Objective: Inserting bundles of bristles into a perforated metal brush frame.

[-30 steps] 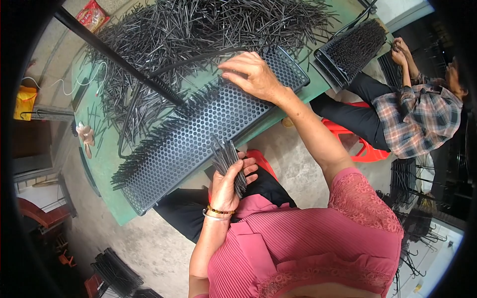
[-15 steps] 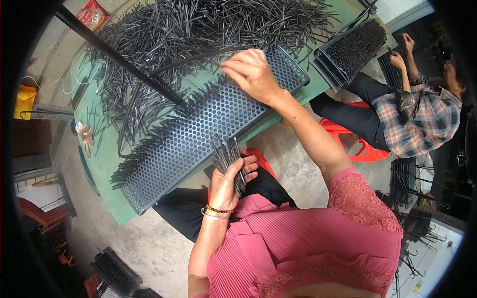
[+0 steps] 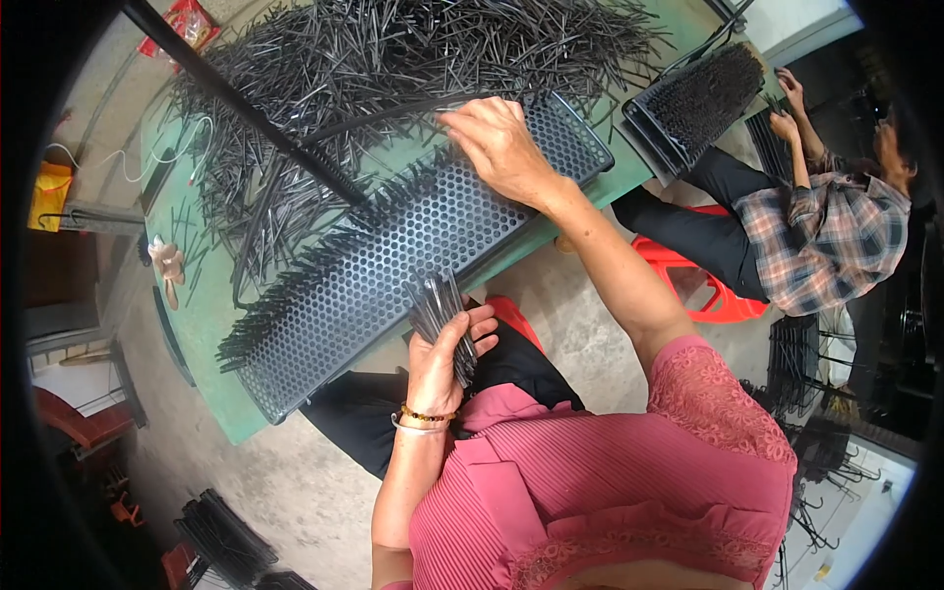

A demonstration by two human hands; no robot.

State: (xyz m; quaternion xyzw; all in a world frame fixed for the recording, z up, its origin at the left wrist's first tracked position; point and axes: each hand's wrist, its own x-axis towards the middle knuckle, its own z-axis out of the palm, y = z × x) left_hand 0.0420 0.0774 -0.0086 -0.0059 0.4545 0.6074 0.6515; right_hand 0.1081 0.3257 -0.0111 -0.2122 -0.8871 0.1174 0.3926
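A long black perforated panel [image 3: 393,261] lies slantwise along the near edge of the green table. Thin black strips [image 3: 285,310] stand in the holes along its far side. My left hand [image 3: 438,372] is closed round a bundle of black strips [image 3: 440,313], their tips fanned out just over the panel's near edge. Above the far part of the panel is my right hand [image 3: 506,155], its thumb and fingers pinched together by the end of the row of strips. Whatever lies between those fingertips is too small to make out.
A big heap of loose black strips [image 3: 413,54] covers the far table [image 3: 231,408]. A black pole [image 3: 236,98] slants down to the panel. On the right, another person [image 3: 836,231] sits on a red stool [image 3: 688,285] near a second, densely filled panel [image 3: 703,98].
My left hand has shifted slightly left with the bundle, closer over the panel's edge. My right hand stays almost in place, still pinched. The other person's hands have moved a little.
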